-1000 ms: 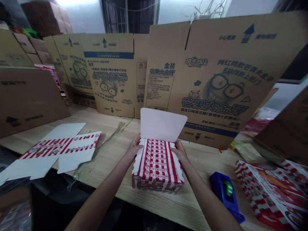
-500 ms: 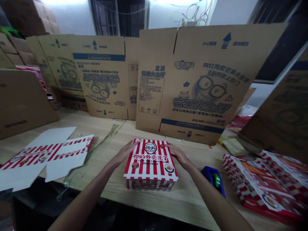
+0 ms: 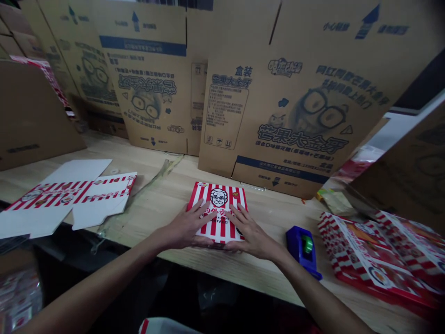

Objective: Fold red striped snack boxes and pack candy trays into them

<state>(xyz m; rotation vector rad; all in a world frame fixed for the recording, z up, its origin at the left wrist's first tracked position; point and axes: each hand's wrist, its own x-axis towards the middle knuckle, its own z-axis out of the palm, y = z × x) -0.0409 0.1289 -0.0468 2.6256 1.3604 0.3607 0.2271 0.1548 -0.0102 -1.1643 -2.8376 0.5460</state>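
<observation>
The person stands at a long wooden table [image 3: 163,206] with both arms stretched forward. In front of them, near the table's front edge, lies a red-and-white striped box [image 3: 219,200] with its lid shut, a cartoon face with glasses printed on top. Both hands rest on it, palms down. The left hand [image 3: 187,227] lies spread flat over the near left part of the lid, fingers fanned and pointing away from the body. The right hand [image 3: 251,234] lies spread the same way over the near right part, its fingertips close to those of the left. Neither hand pinches or grips anything; they lie flat on the lid.

Just to the right of the right wrist sits a blue tape dispenser [image 3: 301,250] with a green roll in it. Further right lies a stack of flat striped cartons [image 3: 373,257], tilted toward the table edge. To the left, well apart from the box, two unfolded box blanks [image 3: 69,200] lie flat, white side partly up. A crumpled clear strip [image 3: 158,176] runs across the wood between them and the box. Behind the box, large brown shipping cartons [image 3: 295,102] with blue print and a cartoon face lean upright along the back of the table, and another plain brown one [image 3: 33,113] stands at the far left.
</observation>
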